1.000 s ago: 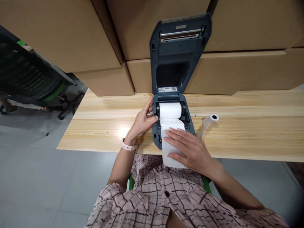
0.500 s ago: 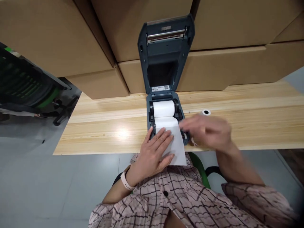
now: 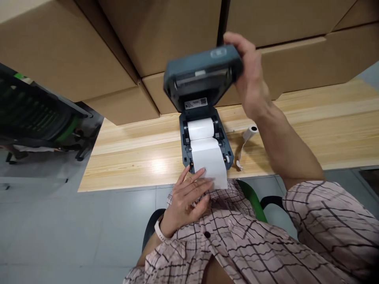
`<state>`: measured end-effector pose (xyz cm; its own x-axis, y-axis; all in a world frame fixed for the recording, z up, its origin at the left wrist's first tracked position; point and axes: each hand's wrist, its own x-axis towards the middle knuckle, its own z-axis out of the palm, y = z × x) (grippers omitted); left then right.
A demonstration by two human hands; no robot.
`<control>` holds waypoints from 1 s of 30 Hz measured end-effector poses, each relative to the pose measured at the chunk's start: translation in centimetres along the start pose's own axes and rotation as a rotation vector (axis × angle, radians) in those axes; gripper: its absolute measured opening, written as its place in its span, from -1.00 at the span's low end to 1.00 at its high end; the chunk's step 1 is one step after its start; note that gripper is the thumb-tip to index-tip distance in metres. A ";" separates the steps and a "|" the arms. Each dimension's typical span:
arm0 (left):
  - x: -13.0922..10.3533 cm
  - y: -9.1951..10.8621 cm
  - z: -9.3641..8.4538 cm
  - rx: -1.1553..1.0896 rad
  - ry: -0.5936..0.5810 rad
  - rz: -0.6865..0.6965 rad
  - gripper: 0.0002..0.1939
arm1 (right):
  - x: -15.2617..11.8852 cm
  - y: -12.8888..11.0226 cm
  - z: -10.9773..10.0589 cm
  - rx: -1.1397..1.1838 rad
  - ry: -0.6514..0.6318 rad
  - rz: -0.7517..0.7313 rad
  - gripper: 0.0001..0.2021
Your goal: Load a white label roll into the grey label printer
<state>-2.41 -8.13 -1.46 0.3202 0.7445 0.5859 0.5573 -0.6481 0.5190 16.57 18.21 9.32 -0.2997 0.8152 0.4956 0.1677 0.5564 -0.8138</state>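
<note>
A dark blue-grey label printer (image 3: 183, 152) stands on the wooden table with its lid (image 3: 201, 63) partly raised. Inside sits a white paper roll (image 3: 201, 128), and its paper strip (image 3: 211, 163) runs forward over the printer's front edge. My left hand (image 3: 188, 197) rests with spread fingers on the strip's left part by the front edge. My right hand (image 3: 250, 75) grips the lid's right front corner, its thumb and fingers around the edge. To the right of the printer lies a small white roll (image 3: 249, 133) with a loose tail hanging toward the front.
Large cardboard boxes (image 3: 166, 35) stand along the back of the table (image 3: 127, 157). A dark chair with green parts (image 3: 44, 114) is on the floor at the left. Part of a green chair (image 3: 251, 199) shows beside my lap.
My right hand has moved up from beside the paper strip and taken hold of the lid, which has tipped forward and down. My left hand has slid slightly toward me.
</note>
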 end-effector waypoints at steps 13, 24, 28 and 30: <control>2.6 -2.7 0.9 0.006 0.732 -0.214 -0.60 | -18.7 1.8 4.9 -0.270 0.130 -0.170 -0.52; 3.7 -3.1 2.8 -0.493 0.284 -0.712 -0.13 | -19.8 1.9 4.2 -0.016 -0.109 0.218 -0.20; 3.9 -3.2 3.3 -0.414 0.327 -0.667 -0.13 | -19.7 2.3 4.3 -0.040 -0.095 0.232 -0.21; 3.9 -3.4 3.6 -0.387 0.345 -0.639 -0.15 | -19.8 2.5 4.6 -0.071 -0.081 0.208 -0.20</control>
<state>-0.27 -2.45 -3.14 -0.2577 0.9384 0.2300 0.2287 -0.1721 0.9582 18.60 2.74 -3.92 -0.3257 0.8994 0.2915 0.2987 0.3904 -0.8708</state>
